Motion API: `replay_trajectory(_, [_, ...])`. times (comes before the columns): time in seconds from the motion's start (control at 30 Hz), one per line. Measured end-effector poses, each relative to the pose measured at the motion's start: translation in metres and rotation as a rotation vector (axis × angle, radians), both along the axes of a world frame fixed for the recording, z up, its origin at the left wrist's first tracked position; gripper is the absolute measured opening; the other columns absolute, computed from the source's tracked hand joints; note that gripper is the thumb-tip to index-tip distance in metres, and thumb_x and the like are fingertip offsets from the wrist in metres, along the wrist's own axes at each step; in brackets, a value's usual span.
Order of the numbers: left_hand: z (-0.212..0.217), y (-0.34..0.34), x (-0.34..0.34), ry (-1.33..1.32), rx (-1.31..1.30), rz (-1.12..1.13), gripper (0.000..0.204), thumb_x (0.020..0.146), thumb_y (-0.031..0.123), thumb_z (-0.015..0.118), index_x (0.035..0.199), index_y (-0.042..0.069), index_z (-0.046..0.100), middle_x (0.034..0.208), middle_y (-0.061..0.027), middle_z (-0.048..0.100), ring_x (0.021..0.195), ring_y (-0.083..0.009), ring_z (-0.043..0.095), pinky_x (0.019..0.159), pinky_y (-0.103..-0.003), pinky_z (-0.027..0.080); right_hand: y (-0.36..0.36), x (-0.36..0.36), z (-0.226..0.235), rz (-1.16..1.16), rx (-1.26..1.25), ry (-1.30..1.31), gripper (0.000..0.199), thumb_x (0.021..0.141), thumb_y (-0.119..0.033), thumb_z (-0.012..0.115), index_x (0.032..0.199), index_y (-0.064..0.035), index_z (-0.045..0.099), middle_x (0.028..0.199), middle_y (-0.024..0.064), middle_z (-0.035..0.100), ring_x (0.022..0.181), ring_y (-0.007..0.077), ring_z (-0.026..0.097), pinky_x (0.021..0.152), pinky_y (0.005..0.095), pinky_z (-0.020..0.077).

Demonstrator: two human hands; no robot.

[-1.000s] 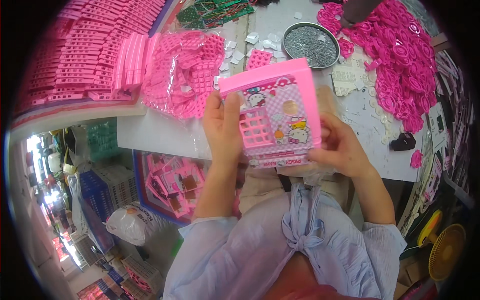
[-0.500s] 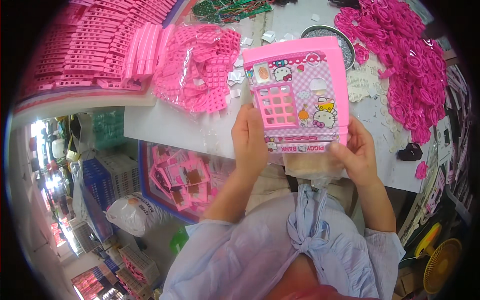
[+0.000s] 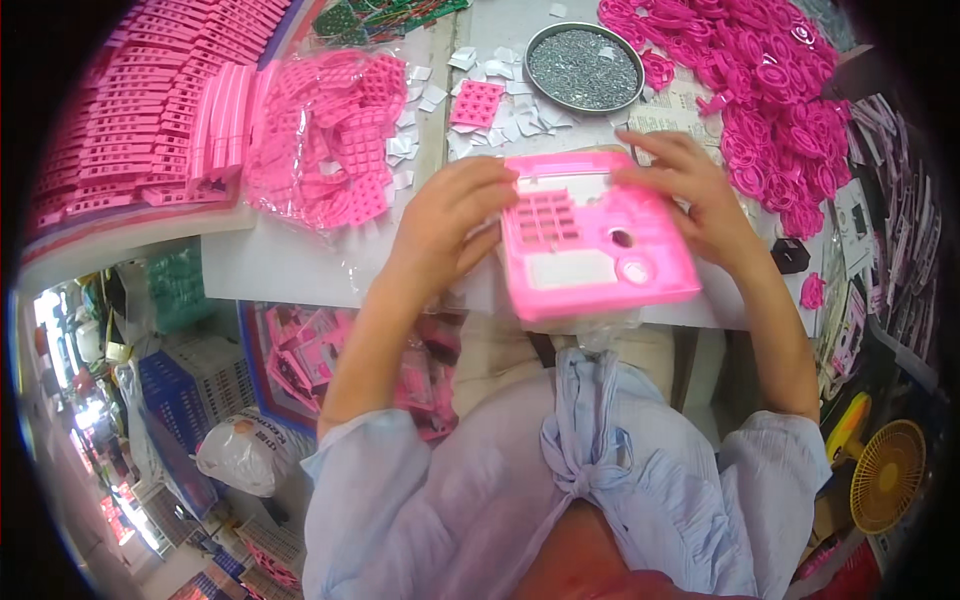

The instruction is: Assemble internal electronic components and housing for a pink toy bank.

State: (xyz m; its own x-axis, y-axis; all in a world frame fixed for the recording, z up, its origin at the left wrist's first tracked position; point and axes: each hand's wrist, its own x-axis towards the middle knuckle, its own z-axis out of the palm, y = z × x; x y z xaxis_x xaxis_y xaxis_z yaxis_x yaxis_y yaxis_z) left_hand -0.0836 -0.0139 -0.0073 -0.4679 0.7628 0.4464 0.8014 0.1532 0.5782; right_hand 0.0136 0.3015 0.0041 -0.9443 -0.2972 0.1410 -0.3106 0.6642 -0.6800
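Note:
The pink plastic toy front panel (image 3: 600, 285) lies at the table's near edge, its hollow inner side up. A grid of square openings, a round hole and a white ring show in it. My left hand (image 3: 440, 222) grips its far left corner, fingers over the rim. Over its far right part is my right hand (image 3: 695, 190), slightly blurred, fingers spread, some of them touching the panel. Just beyond the panel are a pink keypad piece (image 3: 477, 104) and a round tin (image 3: 585, 68) of small grey metal parts, probably screws.
Stacked pink plastic parts (image 3: 140, 110) fill the far left, beside a clear bag of pink keypads (image 3: 330, 140). White paper scraps (image 3: 535, 120) lie mid-table. Magenta ring-shaped parts (image 3: 775, 110) are heaped at right, near a small black piece (image 3: 790, 255). Below left stands a bin of pink panels (image 3: 300, 350).
The panel has been turned from its printed face to its inner side and lowered toward me. My right hand has moved from its near right corner to its far right part.

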Motion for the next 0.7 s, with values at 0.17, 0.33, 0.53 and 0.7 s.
replay_trajectory(0.17, [-0.007,-0.008,0.023,-0.050,-0.194,-0.048,0.036,0.073,-0.002,0.068,0.108,0.007,0.067,0.127,-0.0126,0.065,0.129,-0.0391,0.055,0.105,-0.049,0.046,-0.014,0.026,0.009,0.080,0.138,0.016,0.046,0.078,-0.013,0.069,0.124,-0.0054,0.068,0.153,0.0163,0.048,0.134,0.0388,0.049,0.111,0.0466,0.0430])
replay_trajectory(0.33, [0.000,0.003,0.023,0.058,-0.196,0.043,0.037,0.073,-0.004,0.065,0.108,0.006,0.067,0.125,-0.0131,0.065,0.127,-0.0385,0.056,0.103,-0.050,0.046,-0.041,0.039,-0.011,-0.065,0.382,0.180,0.048,0.079,-0.017,0.072,0.125,-0.0060,0.064,0.150,0.0163,0.050,0.134,0.0397,0.049,0.109,0.0479,0.0443])
replay_trajectory(0.53, [0.011,0.022,0.045,0.009,-0.153,0.043,0.033,0.075,0.001,0.069,0.108,0.007,0.067,0.122,-0.0106,0.066,0.122,-0.0328,0.059,0.103,-0.050,0.044,-0.042,0.041,0.005,-0.007,0.364,0.065,0.047,0.081,-0.016,0.074,0.125,-0.0039,0.063,0.150,0.0151,0.050,0.137,0.0388,0.046,0.110,0.0471,0.0441])
replay_trajectory(0.7, [0.016,0.029,0.069,0.062,-0.324,-0.026,0.034,0.080,0.013,0.074,0.112,0.009,0.067,0.126,-0.0096,0.064,0.127,-0.0313,0.056,0.109,-0.049,0.040,-0.035,0.027,-0.004,0.043,0.357,0.105,0.047,0.083,-0.017,0.076,0.126,-0.0049,0.063,0.150,0.0136,0.050,0.140,0.0395,0.043,0.111,0.0469,0.0440])
